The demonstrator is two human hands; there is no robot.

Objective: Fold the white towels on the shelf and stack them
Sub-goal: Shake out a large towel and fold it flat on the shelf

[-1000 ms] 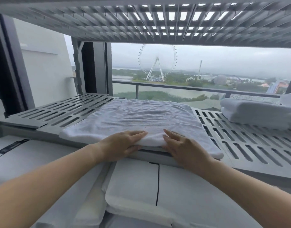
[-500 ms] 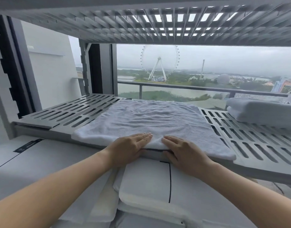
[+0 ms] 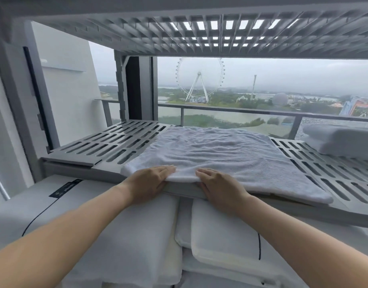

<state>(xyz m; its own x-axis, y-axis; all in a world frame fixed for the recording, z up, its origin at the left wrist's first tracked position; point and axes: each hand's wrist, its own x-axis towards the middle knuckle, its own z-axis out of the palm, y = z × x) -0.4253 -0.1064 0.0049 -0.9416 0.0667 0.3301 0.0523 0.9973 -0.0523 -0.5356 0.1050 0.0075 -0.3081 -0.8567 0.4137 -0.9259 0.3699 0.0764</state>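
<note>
Left hand [image 3: 149, 181] and right hand [image 3: 219, 187] pinch the near edge of the white towel [image 3: 220, 154], fingers on top, thumbs under; it spreads away across the slatted shelf [image 3: 116, 142]

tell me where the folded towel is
In the head view the folded towel sits at the far right of the slotted shelf, beyond the spread towel.

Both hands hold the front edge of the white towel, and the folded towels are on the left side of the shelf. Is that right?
Not quite. The head view shows the folded towels at the right end of the shelf, not the left. The left hand and right hand do hold the front edge of the white towel.
</note>
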